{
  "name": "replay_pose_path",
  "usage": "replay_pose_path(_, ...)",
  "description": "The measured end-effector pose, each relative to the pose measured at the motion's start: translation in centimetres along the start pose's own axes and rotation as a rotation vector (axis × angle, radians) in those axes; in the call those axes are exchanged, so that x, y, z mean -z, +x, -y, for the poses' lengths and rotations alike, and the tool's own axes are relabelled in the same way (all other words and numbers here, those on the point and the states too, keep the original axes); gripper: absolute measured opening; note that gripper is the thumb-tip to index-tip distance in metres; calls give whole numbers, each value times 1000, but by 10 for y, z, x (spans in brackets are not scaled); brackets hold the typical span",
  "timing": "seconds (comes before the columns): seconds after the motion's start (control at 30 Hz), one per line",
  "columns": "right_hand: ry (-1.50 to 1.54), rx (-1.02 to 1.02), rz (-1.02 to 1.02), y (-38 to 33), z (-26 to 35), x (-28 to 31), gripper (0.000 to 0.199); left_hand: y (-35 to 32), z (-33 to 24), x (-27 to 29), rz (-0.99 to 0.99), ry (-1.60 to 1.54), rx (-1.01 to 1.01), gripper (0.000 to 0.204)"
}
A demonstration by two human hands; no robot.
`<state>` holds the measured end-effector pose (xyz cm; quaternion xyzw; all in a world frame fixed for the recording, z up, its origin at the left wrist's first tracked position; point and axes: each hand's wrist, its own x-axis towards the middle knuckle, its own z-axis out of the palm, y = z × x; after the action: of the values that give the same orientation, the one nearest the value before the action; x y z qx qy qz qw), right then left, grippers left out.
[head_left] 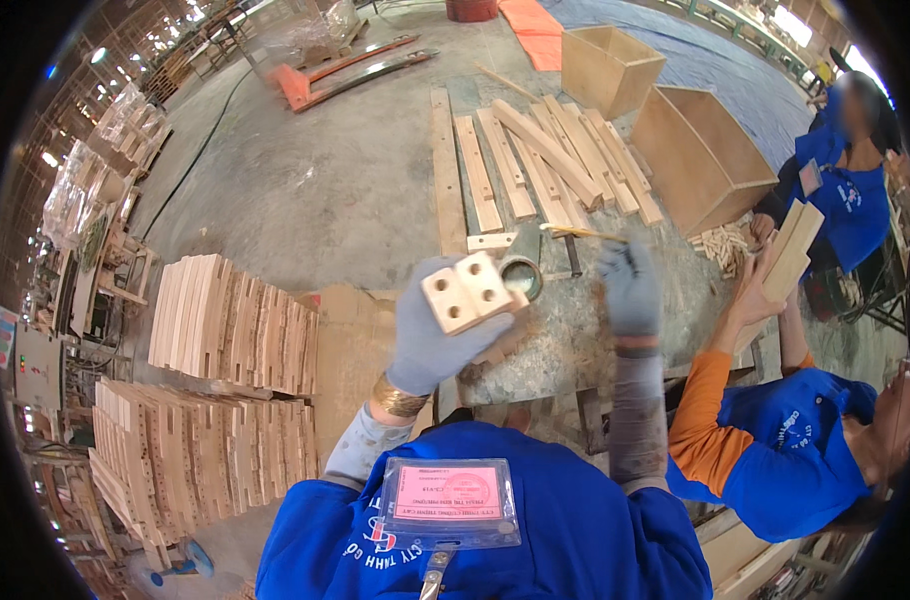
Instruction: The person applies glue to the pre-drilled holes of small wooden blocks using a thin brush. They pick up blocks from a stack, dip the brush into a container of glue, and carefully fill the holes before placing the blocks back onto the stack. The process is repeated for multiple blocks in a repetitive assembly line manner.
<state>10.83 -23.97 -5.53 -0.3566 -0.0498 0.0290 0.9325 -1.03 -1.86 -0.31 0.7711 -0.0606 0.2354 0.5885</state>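
Observation:
My left hand, in a grey glove, is closed round a pair of pale wooden blocks held side by side. Several round drilled holes show in their upward faces. Motion blurs my right hand, also gloved in grey; its fingers pinch a thin stick that points left over the table, its pale end above a cup. That round cup stands just right of the blocks, partly covered by them, with something whitish inside. Beyond it a short wooden piece with holes lies on the worn tabletop.
Wooden bars lie spread beyond the cup, near two open wooden boxes and a heap of dowels. Stacked wooden parts stand at left. Close on my right, a co-worker holds wooden pieces; another person is farther back.

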Motion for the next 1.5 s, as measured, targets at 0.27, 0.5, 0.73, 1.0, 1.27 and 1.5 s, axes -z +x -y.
replay_pose_path(0.27,-776,442,165,-32,109,-138,13,18,-8,-36,160,-12,27,60)
replay_pose_path(0.5,-1101,510,295,-32,111,-158,17,23,-6,-45,141,62,-31,56)
replay_pose_path(0.73,-1224,637,392,-26,109,-162,18,22,-11,-44,165,84,11,57)
replay_pose_path(1.0,-1265,663,487,-22,103,-166,21,22,-9,-44,150,84,-45,58)
replay_pose_path(1.27,-1393,700,568,-16,99,-168,24,23,-14,-45,135,64,-22,54)
replay_pose_path(1.5,-1451,736,524,-16,102,-169,23,24,-15,-46,146,103,-7,55)
